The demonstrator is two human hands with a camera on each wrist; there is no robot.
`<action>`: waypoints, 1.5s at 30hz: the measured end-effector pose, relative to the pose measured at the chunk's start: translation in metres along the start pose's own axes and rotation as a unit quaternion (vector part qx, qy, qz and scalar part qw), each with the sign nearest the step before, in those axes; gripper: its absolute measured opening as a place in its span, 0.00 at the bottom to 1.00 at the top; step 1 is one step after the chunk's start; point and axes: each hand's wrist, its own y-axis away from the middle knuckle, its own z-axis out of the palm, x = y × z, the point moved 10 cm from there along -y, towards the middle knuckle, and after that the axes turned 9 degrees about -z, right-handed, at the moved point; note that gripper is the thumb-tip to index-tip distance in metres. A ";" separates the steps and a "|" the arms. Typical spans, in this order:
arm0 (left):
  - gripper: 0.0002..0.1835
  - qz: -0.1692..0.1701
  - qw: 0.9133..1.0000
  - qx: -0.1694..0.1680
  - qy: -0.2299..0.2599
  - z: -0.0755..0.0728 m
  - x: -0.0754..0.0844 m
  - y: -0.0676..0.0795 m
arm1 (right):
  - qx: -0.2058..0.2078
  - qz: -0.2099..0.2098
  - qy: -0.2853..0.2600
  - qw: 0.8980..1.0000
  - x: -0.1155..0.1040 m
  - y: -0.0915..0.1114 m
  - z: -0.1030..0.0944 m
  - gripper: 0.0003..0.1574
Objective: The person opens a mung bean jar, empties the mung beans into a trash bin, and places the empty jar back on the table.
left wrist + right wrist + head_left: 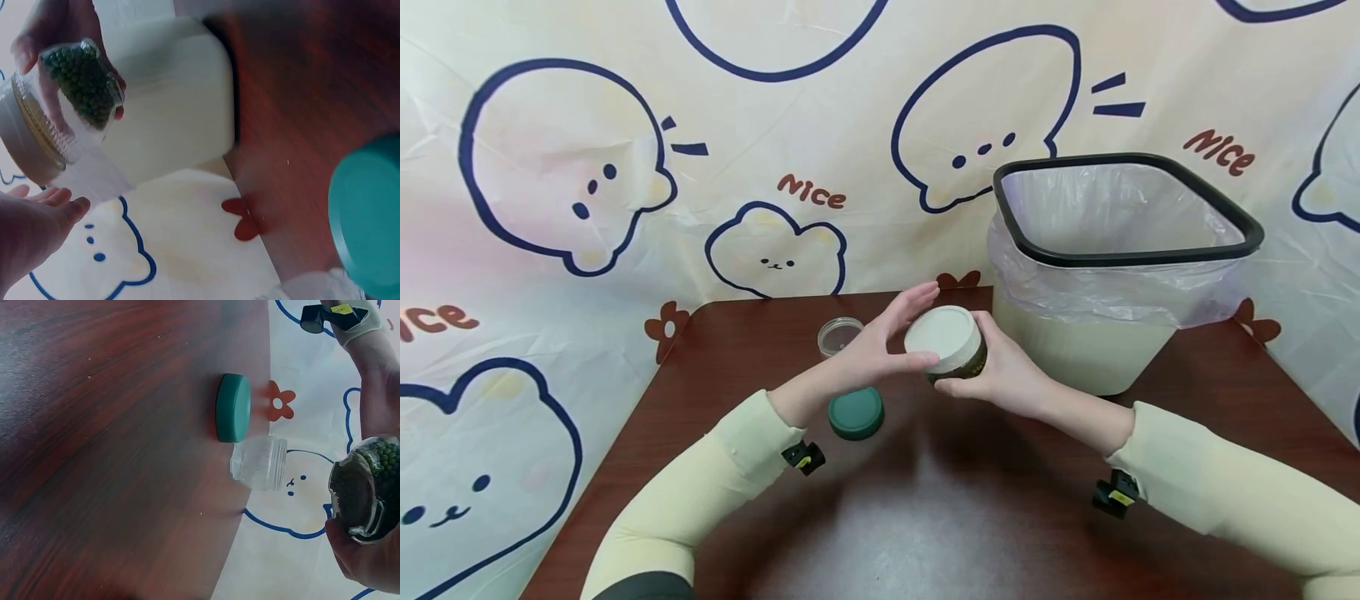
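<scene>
My right hand [1009, 373] grips a clear jar [967, 367] above the table, with the thumb on the near side. Small green beans [81, 81] fill part of this jar, which is tilted, and a white lid [943, 330] covers its top. Fingers extended, my left hand [880, 348] is held beside the lid; its thumb reaches the lid's near edge in the head view. In the left wrist view those fingertips are spread just below the lid. A green lid [856, 413] lies on the table below my left forearm. Behind it stands an open clear jar [259, 462].
A bin [1075, 342] with a black rim and a plastic liner stands at the back right of the brown table [895, 517]. Close behind the table hangs a printed cloth [760, 150] with cartoon bears.
</scene>
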 end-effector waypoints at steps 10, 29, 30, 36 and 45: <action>0.49 0.013 1.000 -0.001 0.010 0.013 0.000 0.006 | -0.019 -0.016 0.048 0.999 -0.007 0.009 -0.001 0.50; 0.44 -0.014 0.999 0.000 -0.041 0.019 -0.002 0.011 | -0.050 -0.009 0.093 0.994 -0.014 0.013 -0.004 0.49; 0.44 -0.017 0.999 0.000 -0.050 0.019 -0.002 0.011 | -0.051 -0.011 0.092 0.994 -0.015 0.013 -0.004 0.48; 0.44 -0.018 0.996 0.001 -0.084 0.019 -0.004 0.014 | -0.058 -0.019 0.096 0.994 -0.018 0.014 -0.002 0.48; 0.42 0.016 0.989 0.026 -0.145 0.016 0.004 0.014 | -0.068 -0.006 0.102 0.993 -0.016 0.013 -0.003 0.48</action>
